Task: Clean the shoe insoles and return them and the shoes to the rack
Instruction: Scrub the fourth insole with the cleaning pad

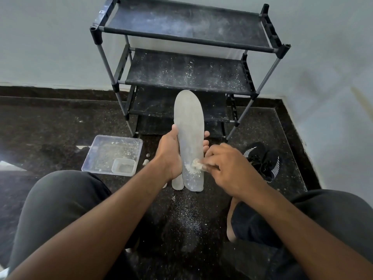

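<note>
One clear plastic tray [112, 151] is sitting on the dark speckled stone floor [50, 126] at left, rectangular with rounded corners, dusted with white crumbs; one smaller clear tub [123, 166] is sitting in its near right corner. Two small pale bits are lying just beside the tray (too small to identify).

Left hand [168, 156] is gripping one grey insole [189, 136] at mid-length, thumb on the left edge, fingertips curling round the right edge. The insole is standing upright, long, flat, round-toed, matte, with a patch of white powder near its heel. A second pale insole end [177, 183] is showing just beneath the left wrist.

Right hand [226, 166] is pinching one small crumbly whitish lump [196, 164], pressing it against the powdered patch.

Behind, one black shoe rack [185, 77] is standing against the wall, fabric shelves dusty, poles grey metal. Two black knit shoes [262, 160] with white stripes are lying at right on the floor. White powder is scattered between the knees.
</note>
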`<action>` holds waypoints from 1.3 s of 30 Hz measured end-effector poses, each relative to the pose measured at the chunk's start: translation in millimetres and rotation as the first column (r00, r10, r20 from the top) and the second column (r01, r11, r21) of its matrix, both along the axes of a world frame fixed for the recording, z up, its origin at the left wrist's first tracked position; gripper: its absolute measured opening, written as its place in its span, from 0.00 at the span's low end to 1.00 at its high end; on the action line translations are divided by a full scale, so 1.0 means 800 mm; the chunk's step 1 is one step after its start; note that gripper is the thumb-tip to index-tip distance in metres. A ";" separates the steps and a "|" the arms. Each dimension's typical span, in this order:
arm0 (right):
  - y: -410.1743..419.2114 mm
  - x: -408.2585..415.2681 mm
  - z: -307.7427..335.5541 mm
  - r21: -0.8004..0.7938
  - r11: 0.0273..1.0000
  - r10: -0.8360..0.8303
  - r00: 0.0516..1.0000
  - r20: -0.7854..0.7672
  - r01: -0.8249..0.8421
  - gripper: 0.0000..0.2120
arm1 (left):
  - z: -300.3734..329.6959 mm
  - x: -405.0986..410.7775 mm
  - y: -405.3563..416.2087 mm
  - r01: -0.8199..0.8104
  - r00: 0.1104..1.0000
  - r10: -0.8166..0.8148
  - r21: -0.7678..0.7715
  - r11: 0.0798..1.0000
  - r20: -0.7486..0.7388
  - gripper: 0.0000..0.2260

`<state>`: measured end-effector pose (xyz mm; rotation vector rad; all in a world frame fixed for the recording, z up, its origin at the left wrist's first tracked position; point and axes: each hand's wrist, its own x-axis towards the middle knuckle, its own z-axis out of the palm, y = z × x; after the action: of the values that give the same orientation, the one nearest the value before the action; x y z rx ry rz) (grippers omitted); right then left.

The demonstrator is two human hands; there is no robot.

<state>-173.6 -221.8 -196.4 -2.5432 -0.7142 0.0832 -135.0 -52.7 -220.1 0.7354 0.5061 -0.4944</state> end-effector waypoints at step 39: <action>-0.007 -0.007 0.020 0.020 0.991 0.131 0.950 -0.282 -0.131 0.08 | 0.000 0.000 -0.009 -0.020 0.999 0.019 -0.023 1.000 -0.032 0.32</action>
<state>-179.1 -227.7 -180.5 -2.4106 -0.7651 0.4817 -134.7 -60.0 -219.8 0.7008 0.5363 -0.4934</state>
